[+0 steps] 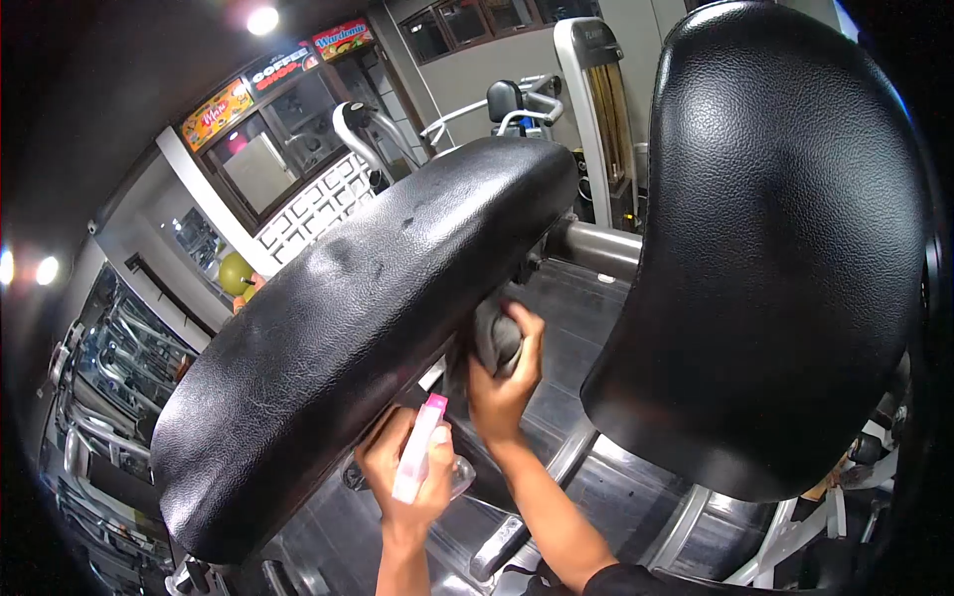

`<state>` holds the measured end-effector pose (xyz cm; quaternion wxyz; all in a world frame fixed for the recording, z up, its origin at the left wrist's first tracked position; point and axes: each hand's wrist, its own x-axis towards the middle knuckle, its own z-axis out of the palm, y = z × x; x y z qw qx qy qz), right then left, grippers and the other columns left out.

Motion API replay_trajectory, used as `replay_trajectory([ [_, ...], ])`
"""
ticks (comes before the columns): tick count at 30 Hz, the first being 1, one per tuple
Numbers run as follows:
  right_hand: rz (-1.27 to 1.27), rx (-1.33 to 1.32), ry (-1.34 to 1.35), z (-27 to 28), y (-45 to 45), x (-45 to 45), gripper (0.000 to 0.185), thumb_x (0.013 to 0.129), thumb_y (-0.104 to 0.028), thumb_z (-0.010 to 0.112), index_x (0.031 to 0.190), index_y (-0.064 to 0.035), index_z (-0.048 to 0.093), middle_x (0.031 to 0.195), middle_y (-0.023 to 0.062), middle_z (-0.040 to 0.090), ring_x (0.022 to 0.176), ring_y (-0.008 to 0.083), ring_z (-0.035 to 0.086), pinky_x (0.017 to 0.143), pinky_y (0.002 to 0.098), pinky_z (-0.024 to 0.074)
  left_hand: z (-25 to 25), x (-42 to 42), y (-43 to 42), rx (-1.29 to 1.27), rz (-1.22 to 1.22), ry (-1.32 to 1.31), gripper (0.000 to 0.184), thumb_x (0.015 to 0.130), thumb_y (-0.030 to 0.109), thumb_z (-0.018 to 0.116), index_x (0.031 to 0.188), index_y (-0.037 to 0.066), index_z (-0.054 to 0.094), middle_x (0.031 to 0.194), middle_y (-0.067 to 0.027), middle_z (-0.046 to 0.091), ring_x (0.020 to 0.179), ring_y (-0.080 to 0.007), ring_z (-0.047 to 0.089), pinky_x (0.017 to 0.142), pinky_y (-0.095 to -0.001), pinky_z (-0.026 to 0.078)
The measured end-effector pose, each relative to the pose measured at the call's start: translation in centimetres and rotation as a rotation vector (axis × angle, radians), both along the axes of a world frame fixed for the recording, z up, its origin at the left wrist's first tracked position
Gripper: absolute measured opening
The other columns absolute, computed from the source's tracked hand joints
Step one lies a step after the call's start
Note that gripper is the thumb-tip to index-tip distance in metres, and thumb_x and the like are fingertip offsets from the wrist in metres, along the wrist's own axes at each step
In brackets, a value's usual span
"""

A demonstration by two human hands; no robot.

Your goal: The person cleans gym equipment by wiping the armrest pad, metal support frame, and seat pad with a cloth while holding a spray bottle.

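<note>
My left hand point(391, 465) is closed around a spray bottle point(420, 452) with a pink and white head, just below the long black padded cushion point(358, 288). A bunched dark grey cloth point(492, 336) is gripped in my right hand point(515, 392), close against the lower side of that cushion. Whether the cloth touches the padding or the frame under it, I cannot tell. The cushion's leathery top has shiny highlights and a few small dark marks. Most of the bottle's body is hidden by my fingers.
A second black pad point(785, 248) rises close on the right. A metal tube point(598, 246) runs between the two pads, and frame bars point(571, 467) cross above the dark floor. Farther back are a weight-stack machine point(601, 119), a green ball point(236, 273) and more gym equipment.
</note>
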<state>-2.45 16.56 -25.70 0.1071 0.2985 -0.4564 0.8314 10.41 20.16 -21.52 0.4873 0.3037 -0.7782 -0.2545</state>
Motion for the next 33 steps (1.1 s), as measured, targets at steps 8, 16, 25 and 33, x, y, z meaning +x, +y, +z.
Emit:
replay_trajectory([
  [8,-0.171,0.05,-0.013,0.3,-1.3,-3.5,0.036,0.081,-0.004,0.068,0.115,0.0009,0.058,0.105,0.0157,0.064,0.096,0.0261,0.063,0.087,0.0352,0.0476,0.2,1.8,1.8,0.157,-0.028,0.08,0.033,0.089,0.026,0.064,0.075,-0.005,0.061,0.064,-0.0072,0.057,0.05,-0.0135,0.059,0.049,-0.0266,0.046],
  [16,0.095,0.002,0.212,-1.5,1.3,0.3,0.05,0.066,0.004,0.07,0.114,-0.0029,0.058,0.107,0.0155,0.062,0.102,0.0344,0.061,0.093,0.0407,0.0464,0.6,4.5,3.1,0.141,-0.088,0.221,0.039,0.09,0.029,0.06,0.085,-0.01,0.061,0.07,-0.0119,0.061,0.051,-0.0146,0.061,0.052,-0.0263,0.051],
  [25,0.182,-0.091,0.322,-0.5,1.6,3.1,0.044,0.067,0.0,0.072,0.109,-0.0049,0.06,0.109,0.0147,0.062,0.103,0.0333,0.062,0.091,0.0399,0.0486,1.2,5.4,3.5,0.15,0.006,0.245,0.035,0.09,0.024,0.06,0.085,-0.01,0.061,0.072,-0.0118,0.061,0.051,-0.0136,0.061,0.051,-0.0253,0.05],
  [33,0.167,0.031,-0.116,-0.4,0.1,0.4,0.049,0.072,0.012,0.058,0.119,0.0001,0.055,0.111,0.0096,0.059,0.104,0.0197,0.057,0.097,0.0312,0.0424,0.9,6.6,3.3,0.112,0.047,0.138,0.045,0.091,0.036,0.057,0.089,-0.01,0.058,0.064,-0.013,0.059,0.047,-0.0173,0.058,0.049,-0.0306,0.053],
])
